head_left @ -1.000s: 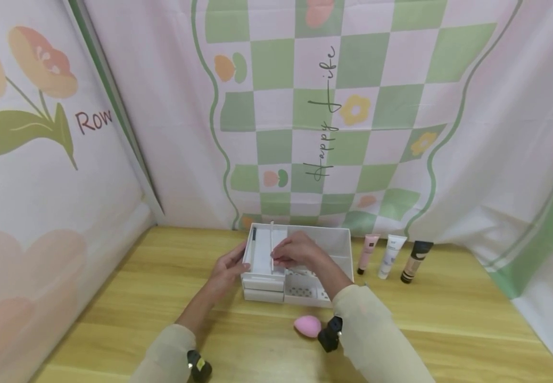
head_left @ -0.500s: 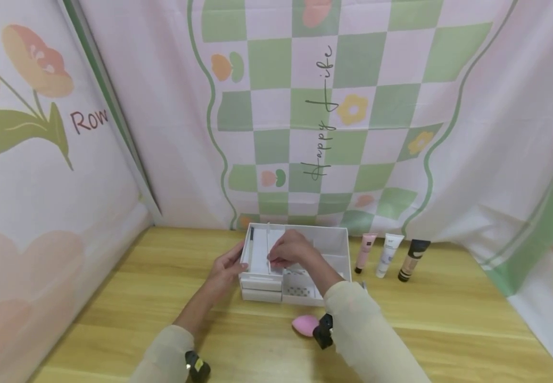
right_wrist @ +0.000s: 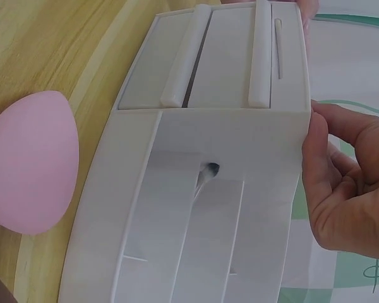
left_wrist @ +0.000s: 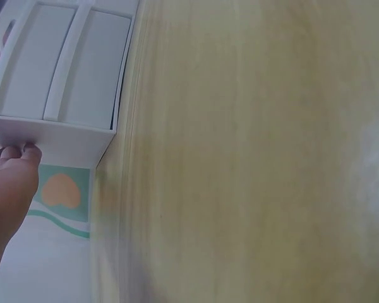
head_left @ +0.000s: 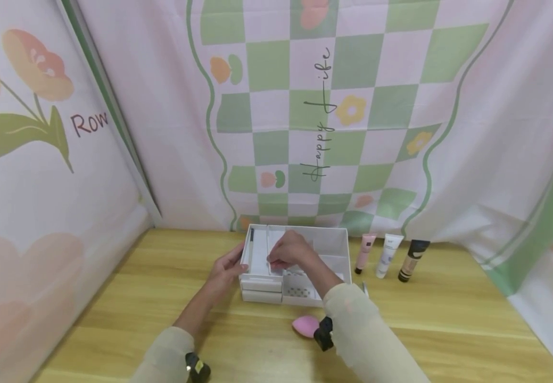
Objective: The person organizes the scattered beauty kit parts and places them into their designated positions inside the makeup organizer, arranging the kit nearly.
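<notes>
A white desktop organizer (head_left: 262, 296) stands on the wooden table, with two drawers at its left and open compartments at its right. My left hand (head_left: 223, 271) holds its left side, the thumb at the front corner. Above the drawers, my right hand (head_left: 291, 250) pinches a thin white divider (head_left: 268, 239) standing in the top tray. A slim brush (head_left: 251, 243) with a dark end lies left of this divider. In the right wrist view, dark bristles of a makeup brush (right_wrist: 210, 169) show in the organizer; my right fingertips there are at its edge, with the divider hidden.
A pink makeup sponge (head_left: 303, 325) lies in front of the organizer. To the right stand a pink tube (head_left: 366, 253), a white tube (head_left: 389, 255) and a black-and-beige tube (head_left: 413, 260). A small silvery item (head_left: 364, 289) is partly behind the right sleeve. Patterned cloth hangs behind.
The divider's far end, which rose above the organizer's back rim, has come down about level with it. My right hand keeps its pinch; the left hand stays on the organizer's side.
</notes>
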{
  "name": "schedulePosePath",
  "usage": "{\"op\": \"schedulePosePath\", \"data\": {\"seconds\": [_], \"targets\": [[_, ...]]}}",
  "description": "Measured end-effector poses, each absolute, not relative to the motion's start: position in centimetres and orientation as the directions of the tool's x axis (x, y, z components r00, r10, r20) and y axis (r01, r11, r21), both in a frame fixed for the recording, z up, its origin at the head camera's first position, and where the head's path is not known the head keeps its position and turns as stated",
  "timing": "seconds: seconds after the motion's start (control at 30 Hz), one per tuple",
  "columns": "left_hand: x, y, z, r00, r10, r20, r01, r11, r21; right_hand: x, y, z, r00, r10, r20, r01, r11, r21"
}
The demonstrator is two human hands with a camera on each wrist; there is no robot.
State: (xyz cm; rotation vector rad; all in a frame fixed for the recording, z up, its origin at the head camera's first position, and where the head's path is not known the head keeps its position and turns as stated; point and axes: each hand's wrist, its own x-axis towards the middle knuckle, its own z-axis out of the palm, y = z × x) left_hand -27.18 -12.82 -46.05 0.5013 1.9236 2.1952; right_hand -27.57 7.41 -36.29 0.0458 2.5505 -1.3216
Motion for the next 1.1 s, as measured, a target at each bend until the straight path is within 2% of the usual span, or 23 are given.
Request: {"op": "schedulePosePath", "data": {"seconds": [0.77,1.1], "targets": [[-27.31,-12.97,-46.14,-0.917,0.373,0.138,0.081,-0.164,0.983,-27.08,7.50,-36.33,-0.978,-0.087,-0.190,0.097,0.617,-0.781],[-27.35,-12.96,-46.13,-0.924,0.362,0.125,0.074,-0.152,0.986,-27.06,8.21,-36.87,-0.966,-0.153,-0.207,0.108,0.487,-0.867]]}}
